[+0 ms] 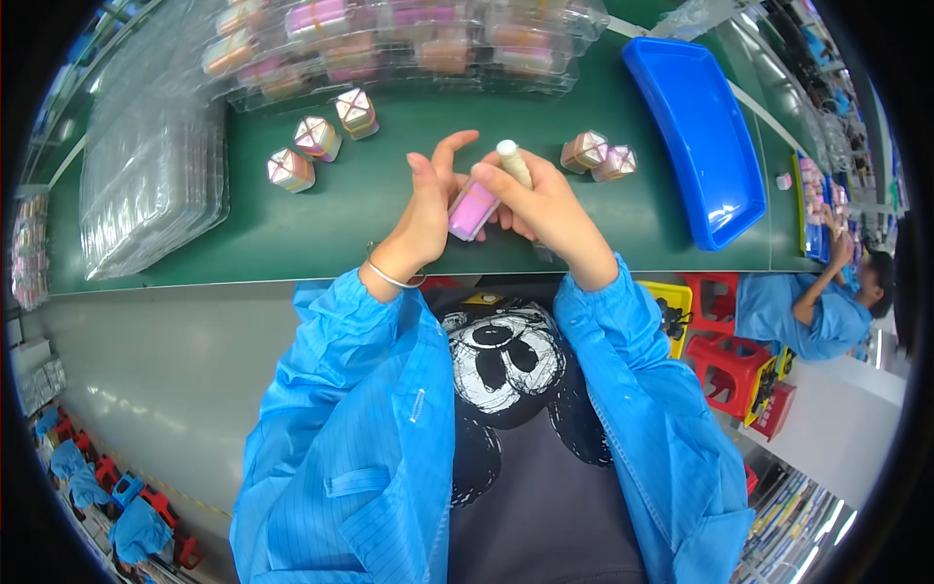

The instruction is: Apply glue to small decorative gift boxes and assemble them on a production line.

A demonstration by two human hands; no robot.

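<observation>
My right hand holds a pink and white bundle with a band around it, low between both hands. A pale, ribbed, roll-like piece with a white round end sticks up between the thumb and fingers of that hand. My left hand is beside the bundle, thumb and index finger raised and apart; its lower fingers are partly hidden behind the bundle. Banded bundles with white, sectioned tops stand on the green table: several at the left and two at the right.
Stacked clear plastic trays lie at the left. Filled clear trays stand along the back. A blue plastic tray is at the right. Farther right, a co-worker in blue handles pieces near red stools.
</observation>
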